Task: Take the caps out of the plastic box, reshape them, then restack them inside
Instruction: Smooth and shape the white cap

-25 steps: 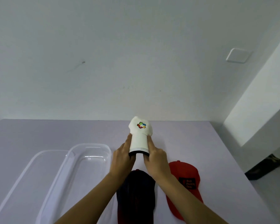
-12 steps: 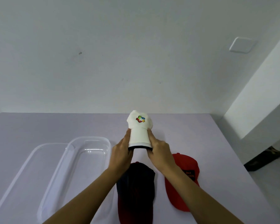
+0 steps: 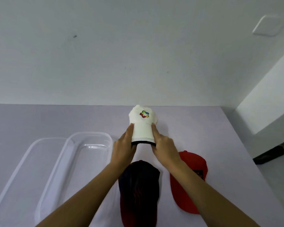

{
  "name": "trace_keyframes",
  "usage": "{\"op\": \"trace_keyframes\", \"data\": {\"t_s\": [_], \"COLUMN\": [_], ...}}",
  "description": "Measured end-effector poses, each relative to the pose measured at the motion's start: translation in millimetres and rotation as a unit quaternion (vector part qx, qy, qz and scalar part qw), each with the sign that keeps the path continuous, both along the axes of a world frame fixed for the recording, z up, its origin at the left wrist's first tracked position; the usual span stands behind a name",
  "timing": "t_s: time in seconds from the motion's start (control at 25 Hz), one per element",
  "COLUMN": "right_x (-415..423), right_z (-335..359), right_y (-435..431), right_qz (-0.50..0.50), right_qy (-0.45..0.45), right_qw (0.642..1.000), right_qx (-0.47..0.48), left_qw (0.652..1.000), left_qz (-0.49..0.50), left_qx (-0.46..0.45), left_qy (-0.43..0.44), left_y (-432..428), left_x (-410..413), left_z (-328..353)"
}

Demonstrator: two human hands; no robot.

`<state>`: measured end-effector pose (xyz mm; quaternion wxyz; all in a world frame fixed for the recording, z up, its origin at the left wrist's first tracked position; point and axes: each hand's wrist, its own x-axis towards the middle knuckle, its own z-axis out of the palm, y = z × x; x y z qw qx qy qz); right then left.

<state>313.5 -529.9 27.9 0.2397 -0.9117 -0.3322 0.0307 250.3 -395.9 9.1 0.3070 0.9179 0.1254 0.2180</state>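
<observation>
The left hand (image 3: pixel 124 149) and right hand (image 3: pixel 165 149) are clamped on the brim sides of the white cap (image 3: pixel 143 124), held above the worktop (image 3: pixel 220 128) right of the empty plastic box (image 3: pixel 88 149). If they squeeze too hard, the brim may crease, and I think the soft crown could collapse.

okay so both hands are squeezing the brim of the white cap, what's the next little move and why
Probably ease the squeeze and carry the white cap left toward the clear box. Its brim is already curled tight between the left hand and right hand, the box holds nothing, and the dark cap and red cap lie on the table awaiting stacking.
</observation>
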Motion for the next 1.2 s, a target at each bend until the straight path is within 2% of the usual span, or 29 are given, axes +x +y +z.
{"op": "trace_keyframes", "data": {"t_s": [0.08,0.24,0.44,0.6,0.68,0.76,0.88,0.96,1.04,1.12,1.2], "right_x": [16,34,46,50,54,65,98,120,131,136,139], "right_z": [-14,-53,-111,-131,-127,-115,-97,-93,-98,-105,-111], "right_y": [-6,11,18,11,6,0,-3,6,21,35,42], "right_qz": [0.006,0.006,0.023,0.064,0.082,0.059,-0.01,-0.05,-0.068,-0.074,-0.091], "right_qy": [-0.005,0.004,0.062,0.141,0.18,0.196,0.139,0.151,0.196,0.243,0.298], "right_qw": [0.999,0.996,0.986,0.973,0.965,0.965,0.985,0.986,0.978,0.967,0.95], "right_qx": [-0.051,-0.086,-0.154,-0.17,-0.172,-0.166,-0.101,-0.051,-0.03,-0.02,0.022], "left_qw": [0.993,0.976,0.939,0.928,0.921,0.919,0.957,0.969,0.958,0.927,0.901], "left_qz": [-0.049,-0.097,-0.134,-0.139,-0.128,-0.097,-0.012,0.003,-0.054,-0.141,-0.183], "left_qx": [0.09,0.075,0.05,0.01,-0.02,-0.05,-0.049,-0.068,-0.104,-0.118,-0.14], "left_qy": [0.054,0.18,0.314,0.344,0.369,0.378,0.285,0.238,0.262,0.326,0.368], "left_y": [20,35,47,51,50,51,76,99,115,120,121], "left_x": [11,36,44,44,45,49,75,101,123,135,137], "left_z": [-17,-54,-104,-123,-114,-93,-69,-62,-64,-72,-79]}}
